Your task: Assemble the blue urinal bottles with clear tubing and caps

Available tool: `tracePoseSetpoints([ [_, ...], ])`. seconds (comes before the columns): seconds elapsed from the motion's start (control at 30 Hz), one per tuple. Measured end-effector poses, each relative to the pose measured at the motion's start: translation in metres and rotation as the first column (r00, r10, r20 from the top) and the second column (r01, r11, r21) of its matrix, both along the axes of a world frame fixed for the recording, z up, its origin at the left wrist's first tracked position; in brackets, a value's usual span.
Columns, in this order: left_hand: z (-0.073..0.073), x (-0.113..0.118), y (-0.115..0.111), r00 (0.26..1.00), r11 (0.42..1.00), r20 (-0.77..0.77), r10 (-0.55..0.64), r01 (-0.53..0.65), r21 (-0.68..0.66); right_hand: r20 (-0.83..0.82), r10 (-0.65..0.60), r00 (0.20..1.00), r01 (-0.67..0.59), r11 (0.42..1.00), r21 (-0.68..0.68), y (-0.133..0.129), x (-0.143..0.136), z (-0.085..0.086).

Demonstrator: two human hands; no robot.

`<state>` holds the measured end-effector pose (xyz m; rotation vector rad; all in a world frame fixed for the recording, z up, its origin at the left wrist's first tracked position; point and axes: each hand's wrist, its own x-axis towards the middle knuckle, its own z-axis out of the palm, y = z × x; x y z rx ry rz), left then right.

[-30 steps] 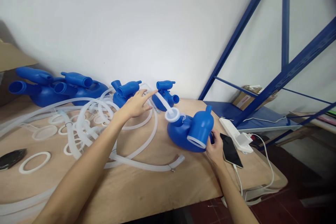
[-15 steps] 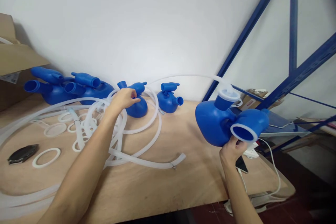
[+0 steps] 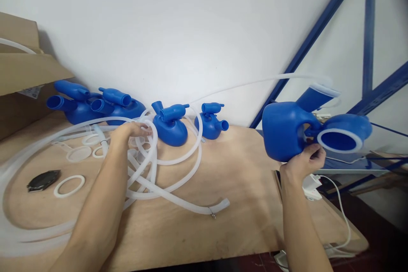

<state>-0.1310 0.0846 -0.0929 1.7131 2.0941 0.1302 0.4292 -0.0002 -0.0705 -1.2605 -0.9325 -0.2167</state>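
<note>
My right hand (image 3: 304, 163) grips a large blue bottle (image 3: 282, 131) from below, raised over the table's right side. The bottle's wide mouth has a white rim, and a pale tube runs back from a white cap on its other neck. On the left, my left hand (image 3: 137, 131) is among loops of translucent tubing (image 3: 178, 204), its fingers closed around a section and partly hidden by it. Just to its right a blue bottle (image 3: 170, 129) rests on the table, with a smaller one (image 3: 212, 125) beyond.
More blue bottles (image 3: 76, 108) line the wall at the back left, beside a cardboard box (image 3: 28, 70). White rings (image 3: 69, 186) and a dark packet (image 3: 43, 180) lie on the wooden table (image 3: 223, 238). Blue shelving (image 3: 368, 29), a white plug (image 3: 312, 187) and a cable are at the right.
My left hand has moved from the blue bottle leftward and down to the tubing. My right hand has raised its bottle and turned it. The view has shifted slightly.
</note>
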Motion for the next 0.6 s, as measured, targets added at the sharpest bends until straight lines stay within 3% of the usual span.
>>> tracePoseSetpoints([
  [0.1, -0.005, 0.001, 0.003, 0.999, 1.0, 0.016, 0.03, -0.03, -0.007, -0.11, -0.107, 0.988, 0.118, 0.988, 0.101, -0.006, 0.014, 0.001],
  [0.23, -0.008, 0.005, 0.006, 0.997, 0.997, 0.026, 0.071, -0.071, -0.009, -0.007, -0.019, 1.0, 0.017, 0.986, -0.165, -0.034, 0.036, -0.02],
  [0.37, -0.006, 0.01, 0.007, 0.993, 0.994, 0.021, 0.113, -0.113, 0.006, 0.001, 0.139, 0.99, -0.121, 0.866, -0.486, -0.056, 0.05, -0.05],
  [0.5, -0.004, 0.01, 0.009, 0.991, 0.99, 0.017, 0.135, -0.135, 0.028, 0.02, 0.284, 0.959, -0.222, 0.79, -0.572, -0.055, 0.041, -0.067],
  [0.6, -0.003, 0.009, 0.008, 0.99, 0.989, 0.014, 0.143, -0.143, 0.045, -0.029, 0.357, 0.934, -0.302, 0.74, -0.6, -0.049, 0.033, -0.068],
])
